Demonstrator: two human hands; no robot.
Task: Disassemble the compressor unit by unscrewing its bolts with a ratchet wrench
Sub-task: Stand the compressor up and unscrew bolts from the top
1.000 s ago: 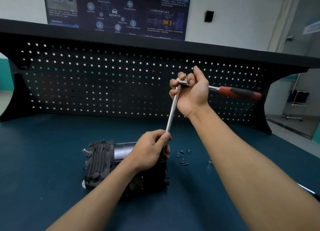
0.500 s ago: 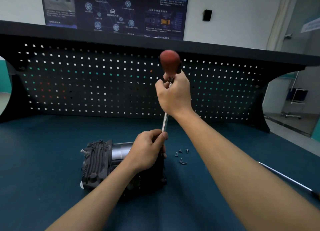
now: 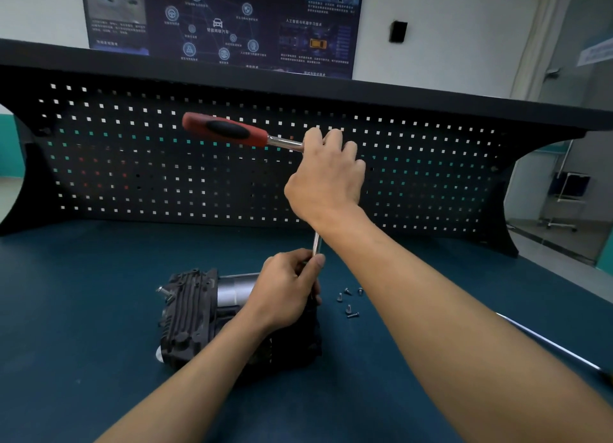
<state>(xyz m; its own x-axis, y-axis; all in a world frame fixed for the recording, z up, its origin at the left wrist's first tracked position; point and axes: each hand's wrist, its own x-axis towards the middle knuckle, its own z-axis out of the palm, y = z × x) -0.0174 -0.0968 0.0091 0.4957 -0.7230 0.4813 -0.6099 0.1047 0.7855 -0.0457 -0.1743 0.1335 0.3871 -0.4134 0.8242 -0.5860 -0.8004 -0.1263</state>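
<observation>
Right hand (image 3: 326, 177) is up high in front of the black perforated pegboard (image 3: 132, 164), fingers curled over the head of the chrome ratchet wrench with the red-and-black grip (image 3: 225, 131). That grip sticks out to the left, nearly level, and the ratchet head itself is buried under the fingers. Out from under the wrist drops the slim chrome extension bar (image 3: 316, 243), with only a short stretch showing between the two hands. Left hand (image 3: 288, 290) is wrapped round the lower part of the bar, thumb laid along it, right over the black ribbed metal compressor unit (image 3: 189, 313), which lies on the dark teal counter (image 3: 83, 310) near the middle. The socket end and whatever bolt it meets are hidden behind that hand, so I cannot tell if it is seated. A silver cylinder section (image 3: 235, 290) peeks out of the unit beside the left wrist. Just right of the unit, a few small loose silver bolts (image 3: 348, 309) lie on the counter, too small to read the heads. Far right, a thin metal rod (image 3: 547, 343) lies on the counter, one end behind the right forearm, the other lost near the frame edge. Up on the wall is a dark blue poster (image 3: 219, 21), its top cut off and its text blurred.
</observation>
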